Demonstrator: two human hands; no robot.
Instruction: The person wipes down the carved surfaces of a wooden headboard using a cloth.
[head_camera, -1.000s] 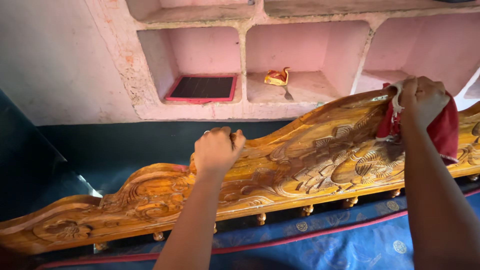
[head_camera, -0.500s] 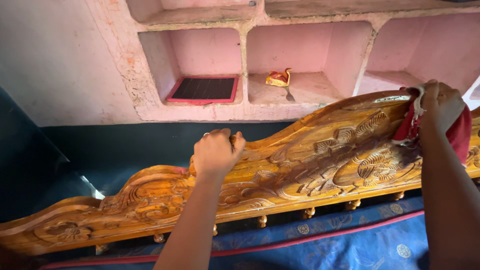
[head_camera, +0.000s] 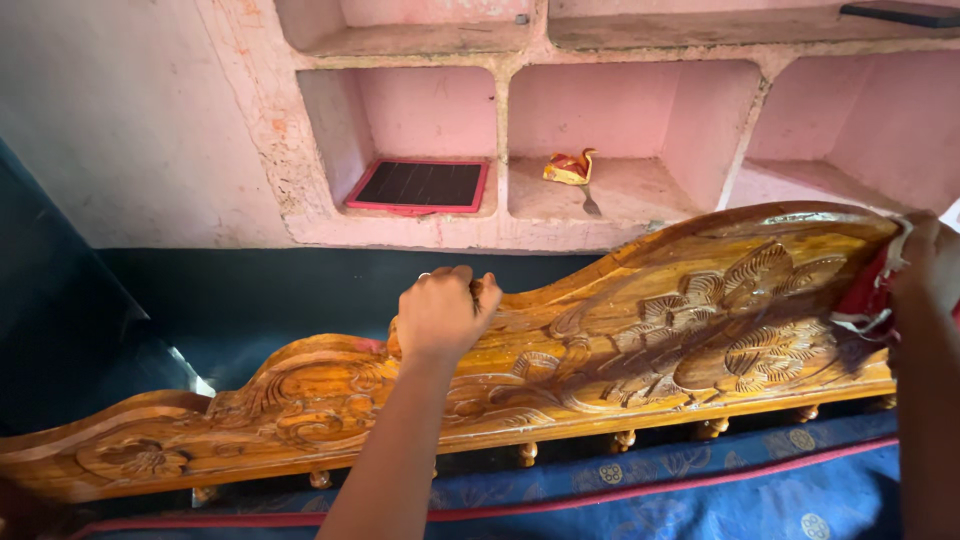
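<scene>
We grip the top edge of the carved board with our left hand, fingers curled over the rim near the board's middle, where the profile dips between its low left part and its high right part. The board stands on its long edge, running from the lower left corner of the view up to the right; short turned pegs stick out along its bottom edge. Below it lies a blue cloth with a red stripe and round motifs.

Our right hand is at the board's high right end, closed on a red rag with a white fringe, which presses against the carved flower panel. The hand is partly cut off by the edge of the view.

Behind the board rises a pink wall with open niches. One niche holds a flat dark panel in a red frame; the next holds a small red-and-yellow packet. A dark band runs along the wall's foot, just behind the board.
</scene>
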